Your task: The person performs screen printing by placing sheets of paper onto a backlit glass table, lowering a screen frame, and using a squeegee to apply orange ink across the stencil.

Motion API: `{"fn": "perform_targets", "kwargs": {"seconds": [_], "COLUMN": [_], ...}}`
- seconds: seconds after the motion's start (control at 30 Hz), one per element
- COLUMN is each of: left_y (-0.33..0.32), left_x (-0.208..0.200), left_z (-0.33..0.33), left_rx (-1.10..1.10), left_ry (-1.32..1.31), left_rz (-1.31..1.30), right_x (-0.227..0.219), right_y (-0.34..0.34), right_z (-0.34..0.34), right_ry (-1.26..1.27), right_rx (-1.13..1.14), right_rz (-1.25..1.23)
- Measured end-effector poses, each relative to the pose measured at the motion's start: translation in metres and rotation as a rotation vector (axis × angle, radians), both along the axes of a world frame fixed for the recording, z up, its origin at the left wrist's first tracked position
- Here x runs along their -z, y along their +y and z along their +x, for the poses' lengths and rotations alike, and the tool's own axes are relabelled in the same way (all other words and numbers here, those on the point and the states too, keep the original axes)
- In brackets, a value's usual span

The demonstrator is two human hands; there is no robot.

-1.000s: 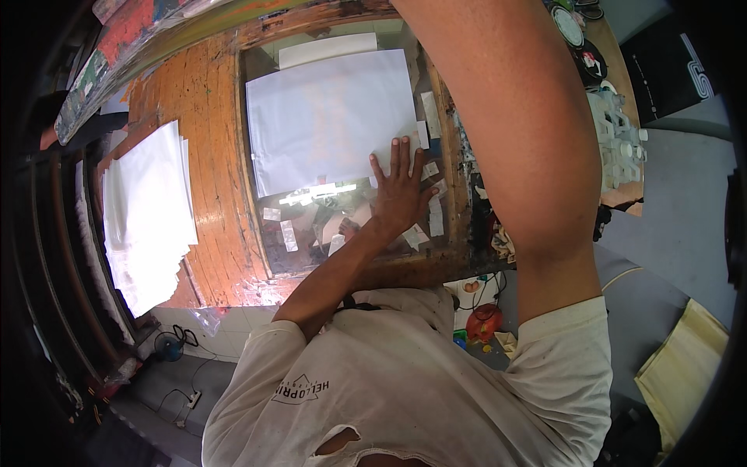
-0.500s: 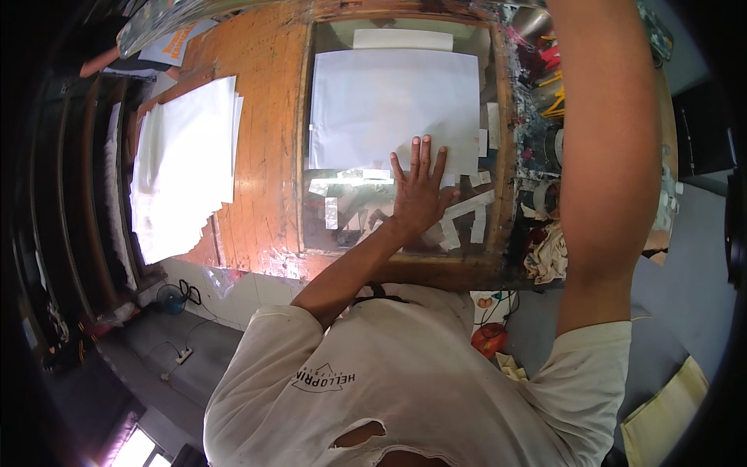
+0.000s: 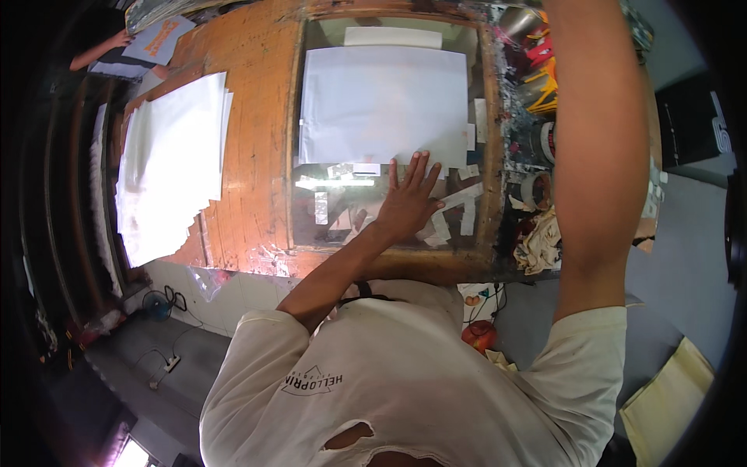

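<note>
Far left we note a dark rack (image 3: 74, 202) of long bars, a pale edge standing along its right side. Above it, a co-worker's hand (image 3: 120, 39) rests at a light grey piece (image 3: 159, 43) with orange print. Next we find a pile of white sheets (image 3: 171, 167), edges ragged, on the wooden surface (image 3: 261, 140); a clear plastic bag (image 3: 206, 282) hangs below its front edge, contents indistinct to us. Mid-surface, a wooden frame holds a glass panel (image 3: 323, 35); on the glass we see a single white sheet (image 3: 381, 105), flat, a narrow white strip (image 3: 393, 37) just beyond it, and short tape pieces (image 3: 320, 208) on the near part. Left hand (image 3: 408, 204) palm down, fingers spread, fingertips on the sheet's near edge; grip released. Right of the frame, a metal cup (image 3: 517, 25) looks tipped, its inside hidden from us; yellow-handled items (image 3: 538, 93) sit near it, then a ring-shaped roll (image 3: 537, 191) and a crumpled cloth (image 3: 538, 241). The right arm (image 3: 599, 156) runs up past the top edge; its hand lies outside our view, so we can't judge that grip.
</note>
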State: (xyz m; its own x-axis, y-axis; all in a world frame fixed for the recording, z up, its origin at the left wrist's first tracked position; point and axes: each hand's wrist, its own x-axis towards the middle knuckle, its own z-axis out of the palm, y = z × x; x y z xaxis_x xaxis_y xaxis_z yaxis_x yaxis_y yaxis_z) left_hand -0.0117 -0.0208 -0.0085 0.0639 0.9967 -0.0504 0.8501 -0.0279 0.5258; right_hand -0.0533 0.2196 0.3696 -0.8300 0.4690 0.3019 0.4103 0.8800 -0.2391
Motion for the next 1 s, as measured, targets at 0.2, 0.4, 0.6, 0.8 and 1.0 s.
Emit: {"fn": "perform_targets", "kwargs": {"seconds": [0.2, 0.4, 0.6, 0.8, 1.0], "left_y": [-0.022, -0.041, -0.084, -0.086, -0.089], "left_x": [-0.018, -0.142, -0.115, -0.035, -0.033], "left_z": [-0.044, -0.096, -0.072, -0.071, -0.069], "left_rx": [-0.158, -0.539, -0.958, -1.213, -1.215], "left_ry": [-0.19, -1.031, -1.911, -1.864, -1.848], "left_rz": [0.074, 0.303, -0.139, -0.311, -0.292], "right_x": [-0.019, 0.116, 0.262, 0.335, 0.341], "right_y": [-0.025, -0.086, -0.164, -0.165, -0.179], "right_z": [0.017, 0.027, 0.065, 0.063, 0.069], "right_ry": [-0.03, 0.345, -0.052, -0.097, -0.056], "right_rx": [-0.006, -0.016, 0.13, 0.18, 0.132], "right_rz": [-0.193, 0.299, 0.121, -0.063, 0.048]}}
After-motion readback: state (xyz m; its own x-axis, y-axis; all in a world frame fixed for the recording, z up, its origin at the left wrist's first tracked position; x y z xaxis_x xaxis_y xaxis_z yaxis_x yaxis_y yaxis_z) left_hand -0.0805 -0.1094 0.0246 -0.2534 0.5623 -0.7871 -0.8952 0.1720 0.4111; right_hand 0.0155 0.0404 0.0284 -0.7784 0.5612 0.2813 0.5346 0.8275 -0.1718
